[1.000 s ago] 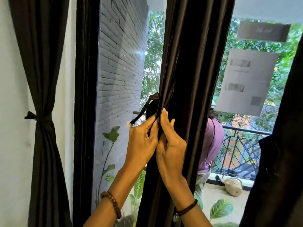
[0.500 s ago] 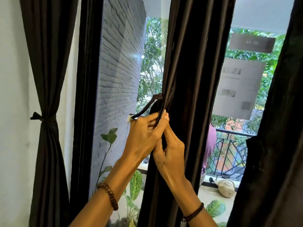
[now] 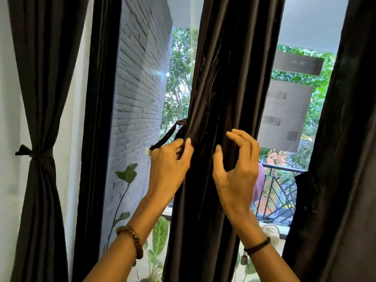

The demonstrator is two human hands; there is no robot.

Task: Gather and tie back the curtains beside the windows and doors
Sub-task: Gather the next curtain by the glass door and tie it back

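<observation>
A dark brown curtain (image 3: 227, 82) hangs gathered in front of the glass at the centre. A thin dark tie strap (image 3: 167, 136) comes out from its left edge. My left hand (image 3: 169, 165) pinches the strap's end against the curtain's left fold. My right hand (image 3: 237, 169) is off the fabric, in front of the curtain's right side, its fingers curved and spread with nothing in them. At the far left a second dark curtain (image 3: 38, 78) is cinched with a knotted tie (image 3: 33, 153).
A black door frame (image 3: 95, 119) stands between the two curtains. More dark curtain fabric (image 3: 341, 159) fills the right edge. Beyond the glass are a grey brick wall (image 3: 138, 88), leafy plants (image 3: 159, 235), a balcony railing (image 3: 278, 192) and a person in pink.
My right hand has let go of the curtain next to the left hand and moved right, opening its fingers. The left hand still holds the strap. The view has shifted slightly.
</observation>
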